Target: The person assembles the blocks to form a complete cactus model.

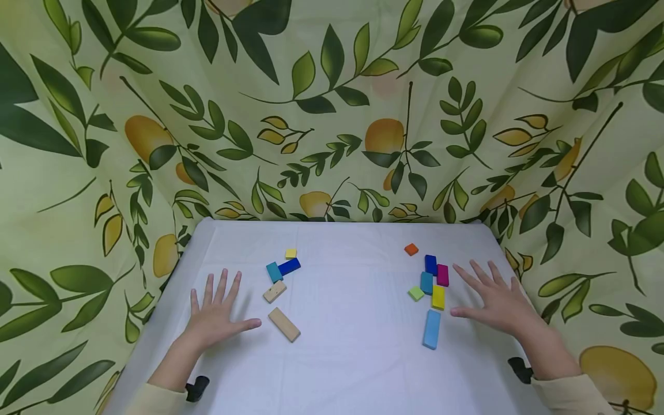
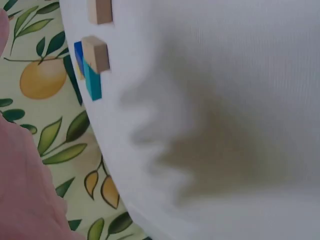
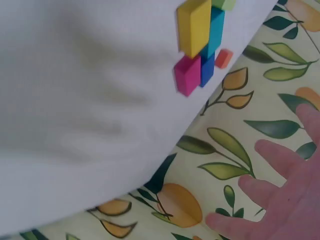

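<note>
Fingers spread wide, my left hand [image 1: 214, 319] hovers over the left of the table and holds nothing. To its right lie a long plain wooden block [image 1: 284, 324], a shorter wooden block [image 1: 275, 291], a teal block [image 1: 274, 272], a dark blue block [image 1: 289, 266] and a yellow block [image 1: 291, 253]. My right hand [image 1: 500, 302], also spread and holding nothing, is over the right side. Left of it are a light blue block [image 1: 431, 329], a yellow block [image 1: 438, 297], a magenta block [image 1: 442, 275], a blue block [image 1: 426, 283] and a dark blue block [image 1: 430, 264].
A small green block [image 1: 416, 293] and an orange block [image 1: 411, 249] lie beside the right group. White cloth covers the table [image 1: 353, 369]. Behind and around it hangs a leaf-and-fruit patterned curtain [image 1: 332, 144]. Black straps [image 1: 197, 388] show at both wrists.
</note>
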Available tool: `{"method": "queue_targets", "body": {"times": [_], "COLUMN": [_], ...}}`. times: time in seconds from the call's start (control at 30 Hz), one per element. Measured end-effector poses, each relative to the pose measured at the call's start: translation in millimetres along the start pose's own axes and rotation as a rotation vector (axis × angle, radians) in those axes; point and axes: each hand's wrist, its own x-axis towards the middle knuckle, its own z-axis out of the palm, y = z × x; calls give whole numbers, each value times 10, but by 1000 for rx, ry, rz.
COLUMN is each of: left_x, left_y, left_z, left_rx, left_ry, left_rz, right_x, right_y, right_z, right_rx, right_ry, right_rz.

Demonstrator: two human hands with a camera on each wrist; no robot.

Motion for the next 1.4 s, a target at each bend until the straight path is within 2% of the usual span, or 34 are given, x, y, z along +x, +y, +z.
{"method": "queue_targets", "body": {"times": [0.27, 0.47, 0.53, 0.63, 0.83, 1.03, 1.2, 1.4], "left_x": [-19, -26, -27, -17, -8, -23, -35, -28], "left_y": [202, 325, 376, 462, 623, 714, 770, 812], "left_z": [215, 364, 408, 475, 565, 621, 670, 699], "left_rx": [-15, -20, -30, -73, -217, -252, -247, -254], "left_ry": [49, 106, 107, 74, -16, -27, -45, -11], "left_rz": [35, 66, 65, 34, -59, -66, -102, -134], "right_x": [11, 10, 8, 6, 2, -10, -38, -60], "right_y": [-169, -265, -294, -336, -398, -476, -506, -515], "right_z": [182, 257, 280, 318, 442, 531, 604, 700], "right_rx": [95, 156, 187, 242, 312, 343, 342, 340], "right_ry": [-19, -31, -46, -80, -121, -119, -124, -147], "right_rz": [11, 39, 49, 75, 109, 123, 148, 162]}}
